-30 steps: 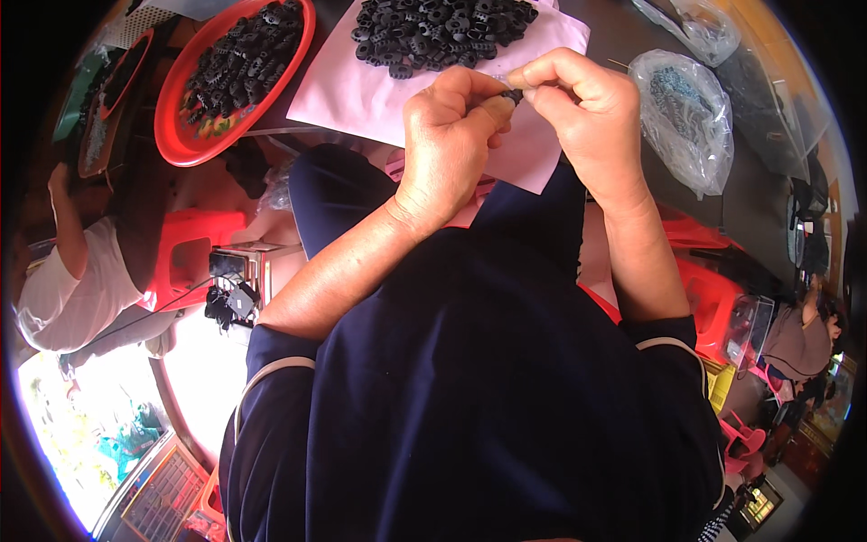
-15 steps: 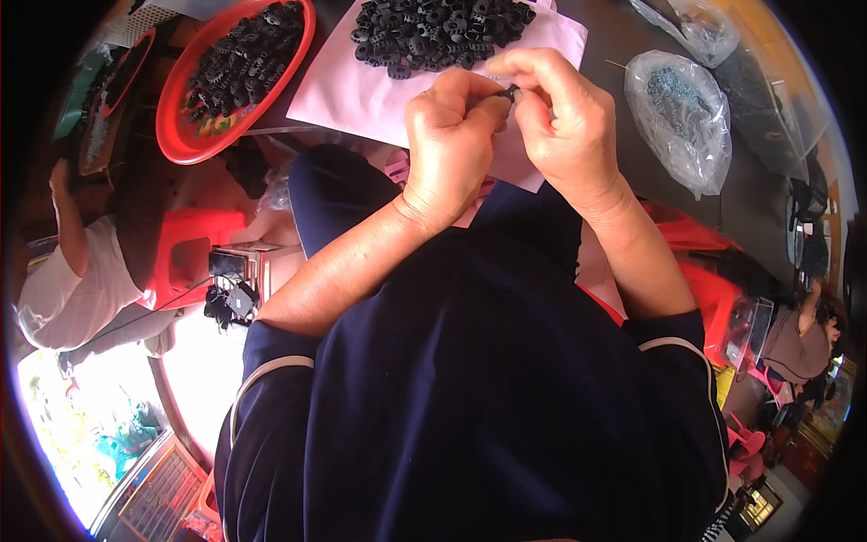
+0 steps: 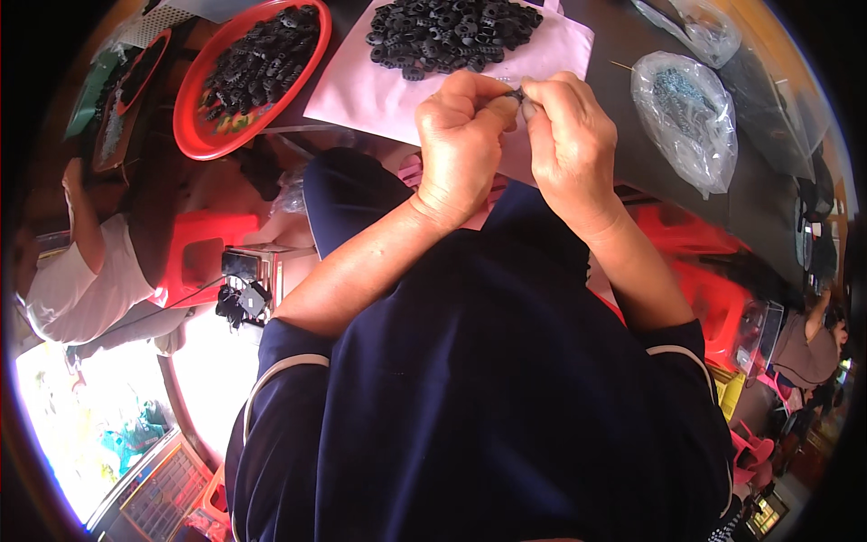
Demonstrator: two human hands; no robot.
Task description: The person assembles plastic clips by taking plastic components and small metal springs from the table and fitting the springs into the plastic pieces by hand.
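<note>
My left hand [image 3: 465, 135] and my right hand [image 3: 564, 135] meet over the near edge of a pink sheet [image 3: 361, 86]. Between their fingertips they pinch one small black part [image 3: 517, 93], mostly hidden by the fingers. A heap of black ring-shaped parts [image 3: 452, 27] lies on the far side of the sheet, just beyond my hands. My forearms rise from my dark blue top at the lower edge.
A red round tray [image 3: 194, 135] holding more black parts stands at the upper left. Clear plastic bags [image 3: 691, 117] of small parts lie at the right on the dark table. A person in a white top [image 3: 81, 280] sits at the left by a red stool [image 3: 194, 253].
Both hands have stayed together on the small part, shifting slightly left and then holding near the sheet's edge. The fingers have regripped a little.
</note>
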